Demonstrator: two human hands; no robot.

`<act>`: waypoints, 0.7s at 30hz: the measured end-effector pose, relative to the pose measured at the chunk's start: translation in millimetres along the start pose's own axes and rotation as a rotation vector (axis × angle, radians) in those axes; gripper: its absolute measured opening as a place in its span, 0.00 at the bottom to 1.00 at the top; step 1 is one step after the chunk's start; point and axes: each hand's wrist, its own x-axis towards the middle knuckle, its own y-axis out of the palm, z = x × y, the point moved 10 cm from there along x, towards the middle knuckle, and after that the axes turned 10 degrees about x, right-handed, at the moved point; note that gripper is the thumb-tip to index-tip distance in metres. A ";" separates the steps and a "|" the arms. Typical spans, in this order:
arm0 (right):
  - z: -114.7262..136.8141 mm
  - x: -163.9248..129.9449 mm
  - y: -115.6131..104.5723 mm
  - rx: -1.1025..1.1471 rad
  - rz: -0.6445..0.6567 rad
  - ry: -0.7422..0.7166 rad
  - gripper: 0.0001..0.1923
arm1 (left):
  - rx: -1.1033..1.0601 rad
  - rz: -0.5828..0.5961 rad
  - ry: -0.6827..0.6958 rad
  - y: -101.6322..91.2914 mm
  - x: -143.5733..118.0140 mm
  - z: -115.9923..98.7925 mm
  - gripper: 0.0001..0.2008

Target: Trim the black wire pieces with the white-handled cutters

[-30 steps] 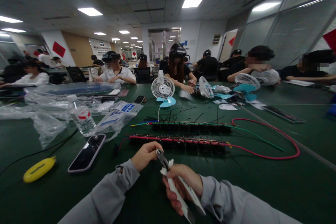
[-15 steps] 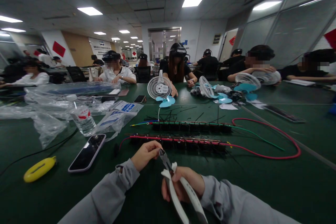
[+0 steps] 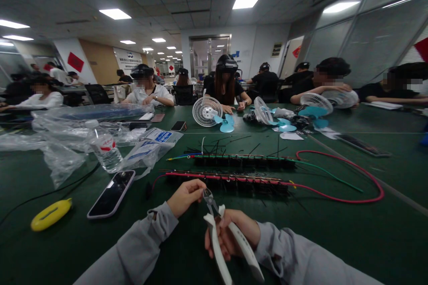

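My right hand (image 3: pixel 236 231) is wrapped around the pale handles of a pair of diagonal cutting pliers (image 3: pixel 211 204). Their handles stand spread, and the jaws point up and away toward my left fingertips. Thumb and forefinger of my left hand (image 3: pixel 185 196) are pinched together right beside the jaw tips. Whatever lies in that pinch is too small to make out. Just beyond both hands, a dark strip bundled with a red cable (image 3: pixel 227 178) runs across the table. Behind it lies a second strip with a green wire (image 3: pixel 244 156), with black cable-tie tails sticking out.
On the left are a phone (image 3: pixel 112 194), a yellow oval tool (image 3: pixel 51 215), a water bottle (image 3: pixel 105 149) and plastic bags (image 3: pixel 152 142). A red cable loop (image 3: pixel 379 187) curves at right. Across the table, co-workers sit behind fan parts (image 3: pixel 207 111).
The pliers' handles and jaws have spread slightly; my left hand stays nearly still. Across the table, the white fan and its blue blades have shifted right, and a co-worker's hand has come off it.
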 end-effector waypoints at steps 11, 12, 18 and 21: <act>-0.4 -1.4 -7.0 -0.014 -0.089 0.032 0.27 | 0.047 0.023 -0.006 2.4 0.3 -2.4 0.15; -0.2 -1.5 -6.8 -0.018 -0.090 0.035 0.27 | 0.049 0.023 -0.007 2.2 0.3 -1.9 0.15; -0.2 -2.7 -8.8 -0.033 -0.100 0.035 0.25 | 0.057 0.012 -0.011 1.8 0.1 -1.1 0.16; 4.2 -1.1 -7.0 -0.031 -0.080 -0.032 0.23 | 0.060 0.006 -0.013 1.8 0.2 -1.7 0.16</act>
